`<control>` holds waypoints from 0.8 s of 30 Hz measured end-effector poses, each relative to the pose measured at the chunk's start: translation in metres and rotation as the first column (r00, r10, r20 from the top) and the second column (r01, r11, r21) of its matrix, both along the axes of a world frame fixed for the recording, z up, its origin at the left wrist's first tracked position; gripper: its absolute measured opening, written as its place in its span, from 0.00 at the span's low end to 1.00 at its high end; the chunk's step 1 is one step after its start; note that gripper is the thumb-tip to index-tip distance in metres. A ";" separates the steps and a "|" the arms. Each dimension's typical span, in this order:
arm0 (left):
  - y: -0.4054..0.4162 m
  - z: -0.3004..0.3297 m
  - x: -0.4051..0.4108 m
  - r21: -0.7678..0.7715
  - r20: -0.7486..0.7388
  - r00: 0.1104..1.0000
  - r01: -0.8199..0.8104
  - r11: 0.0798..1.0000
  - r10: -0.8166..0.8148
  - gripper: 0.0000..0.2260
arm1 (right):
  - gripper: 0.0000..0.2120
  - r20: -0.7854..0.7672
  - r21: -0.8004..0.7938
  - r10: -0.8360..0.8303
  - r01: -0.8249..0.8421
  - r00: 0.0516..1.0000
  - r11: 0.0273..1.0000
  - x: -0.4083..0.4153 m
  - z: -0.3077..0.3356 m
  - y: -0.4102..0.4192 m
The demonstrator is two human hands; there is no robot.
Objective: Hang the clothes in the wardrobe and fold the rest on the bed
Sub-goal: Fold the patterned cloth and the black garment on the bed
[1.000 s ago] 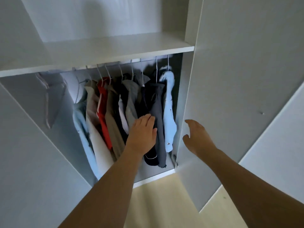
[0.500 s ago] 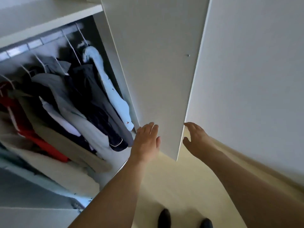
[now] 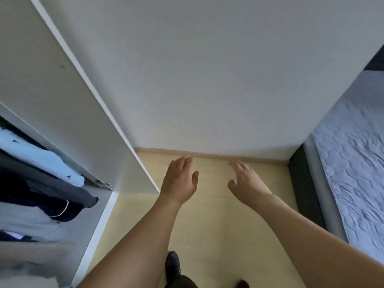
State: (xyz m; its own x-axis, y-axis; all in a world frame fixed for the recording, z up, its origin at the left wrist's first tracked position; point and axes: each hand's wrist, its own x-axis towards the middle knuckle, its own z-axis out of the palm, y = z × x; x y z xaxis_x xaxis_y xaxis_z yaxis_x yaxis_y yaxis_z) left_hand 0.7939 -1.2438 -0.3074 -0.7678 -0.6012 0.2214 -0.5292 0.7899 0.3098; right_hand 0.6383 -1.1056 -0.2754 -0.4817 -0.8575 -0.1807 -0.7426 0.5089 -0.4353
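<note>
I face a plain pale wall (image 3: 218,69) that meets a light wooden floor (image 3: 218,221) at a thin skirting board (image 3: 239,157). To my right a dark frame (image 3: 305,194) edges the floor, and soft, even daylight fills the room

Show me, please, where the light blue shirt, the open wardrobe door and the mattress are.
light blue shirt (image 3: 44,163): head view, on its sleeve.
wardrobe door (image 3: 62,96): head view, on its inner face.
mattress (image 3: 353,163): head view, on its quilted top.
</note>
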 end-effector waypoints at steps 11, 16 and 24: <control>0.134 -0.023 -0.168 0.101 0.145 0.944 0.283 0.954 -0.296 0.22 | 0.27 0.058 0.036 -0.361 0.359 0.931 0.933 -0.112 -0.015 0.189; 0.227 -0.021 -0.243 0.126 0.148 0.872 0.451 0.884 -0.466 0.24 | 0.26 0.035 0.068 -0.510 0.507 0.859 0.859 -0.151 -0.014 0.284; 0.373 -0.017 -0.341 0.084 0.160 0.845 0.504 0.860 -0.511 0.23 | 0.25 -0.003 0.021 -0.552 0.552 0.834 0.833 -0.226 -0.022 0.440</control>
